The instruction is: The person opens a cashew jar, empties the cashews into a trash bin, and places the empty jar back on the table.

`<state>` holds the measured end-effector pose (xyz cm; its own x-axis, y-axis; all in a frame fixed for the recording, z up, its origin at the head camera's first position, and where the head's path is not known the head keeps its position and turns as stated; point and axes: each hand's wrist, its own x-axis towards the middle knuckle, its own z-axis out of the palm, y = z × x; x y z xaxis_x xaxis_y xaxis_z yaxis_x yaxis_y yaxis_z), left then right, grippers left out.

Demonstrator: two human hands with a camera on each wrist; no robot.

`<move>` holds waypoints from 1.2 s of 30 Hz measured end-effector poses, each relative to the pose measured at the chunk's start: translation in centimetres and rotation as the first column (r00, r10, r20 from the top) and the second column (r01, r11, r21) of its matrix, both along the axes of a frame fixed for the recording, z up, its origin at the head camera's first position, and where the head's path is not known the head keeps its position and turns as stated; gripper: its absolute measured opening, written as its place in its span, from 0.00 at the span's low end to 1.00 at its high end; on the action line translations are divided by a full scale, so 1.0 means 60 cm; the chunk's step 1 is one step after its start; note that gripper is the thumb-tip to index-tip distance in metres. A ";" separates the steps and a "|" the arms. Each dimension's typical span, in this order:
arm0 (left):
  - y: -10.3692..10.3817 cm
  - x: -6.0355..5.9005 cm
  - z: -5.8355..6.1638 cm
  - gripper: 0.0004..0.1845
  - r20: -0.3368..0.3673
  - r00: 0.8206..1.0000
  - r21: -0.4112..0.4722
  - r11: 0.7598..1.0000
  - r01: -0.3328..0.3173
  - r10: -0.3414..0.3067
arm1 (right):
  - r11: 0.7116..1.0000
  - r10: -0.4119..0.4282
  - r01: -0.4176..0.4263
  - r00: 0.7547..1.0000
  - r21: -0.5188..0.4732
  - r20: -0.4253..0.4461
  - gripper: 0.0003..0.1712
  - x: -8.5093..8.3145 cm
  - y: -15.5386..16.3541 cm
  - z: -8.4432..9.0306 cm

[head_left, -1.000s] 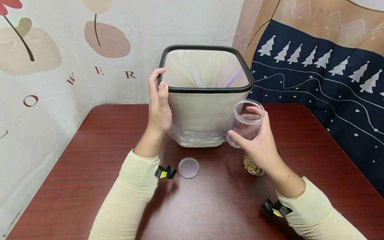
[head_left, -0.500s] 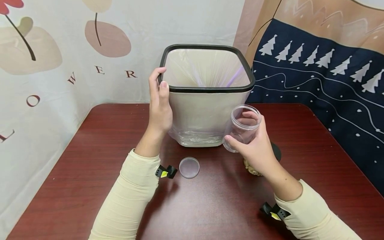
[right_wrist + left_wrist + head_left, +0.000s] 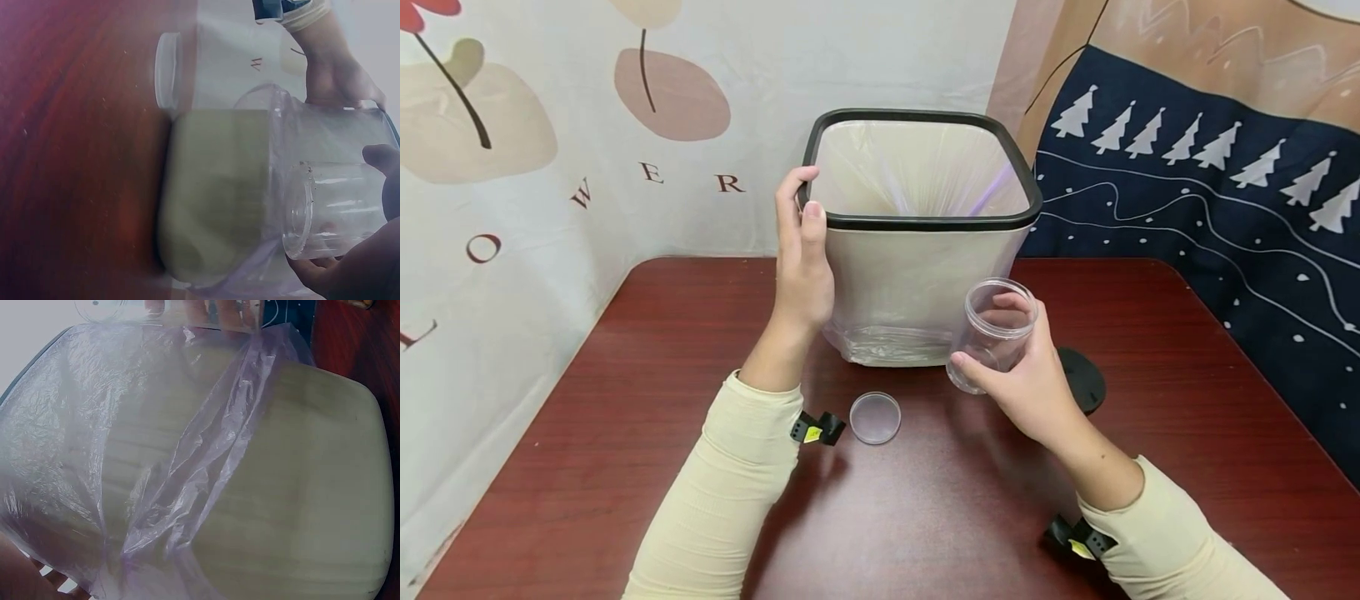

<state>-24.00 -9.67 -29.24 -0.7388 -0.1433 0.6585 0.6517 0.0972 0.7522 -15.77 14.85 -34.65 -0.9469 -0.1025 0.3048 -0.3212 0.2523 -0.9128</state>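
Note:
A trash bin with a black rim and a translucent purplish liner stands upright at the table's far side. My left hand grips its left front corner, a finger and the thumb at the rim. In my right hand is a clear plastic jar, lidless and seemingly empty, held near upright in front of the bin's lower right side. Fingers and thumb wrap the jar, as the right wrist view also shows with the jar. A round clear lid lies flat on the table.
Beyond my right wrist, a black round disc shows, partly hidden by that hand. The dark red table runs back to a printed cloth backdrop. A navy cloth with white trees hangs at right.
My right hand has carried the jar down and slightly left along the bin. The pale nut-like pieces below the hand are now hidden, and the black disc has come into view. Left hand unchanged.

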 end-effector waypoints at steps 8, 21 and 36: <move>0.000 0.000 -0.002 0.29 0.012 1.000 0.005 1.000 0.002 -0.002 | 0.998 0.010 -0.013 0.998 0.061 0.056 0.45 0.008 -0.011 -0.018; 0.000 0.003 -0.001 0.29 0.012 1.000 0.004 1.000 0.003 -0.003 | 0.985 0.033 -0.039 0.999 0.170 0.038 0.47 0.012 -0.028 -0.048; -0.002 -0.003 -0.001 0.29 -0.006 1.000 -0.010 1.000 0.008 -0.008 | 0.965 0.077 -0.093 0.994 0.247 0.075 0.50 0.007 -0.036 -0.069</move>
<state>-24.21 -9.77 -29.31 -0.7356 -0.1303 0.6647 0.6574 0.0993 0.7470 -15.38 12.70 -38.79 -0.9481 -0.2486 0.1981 -0.2940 0.4492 -0.8436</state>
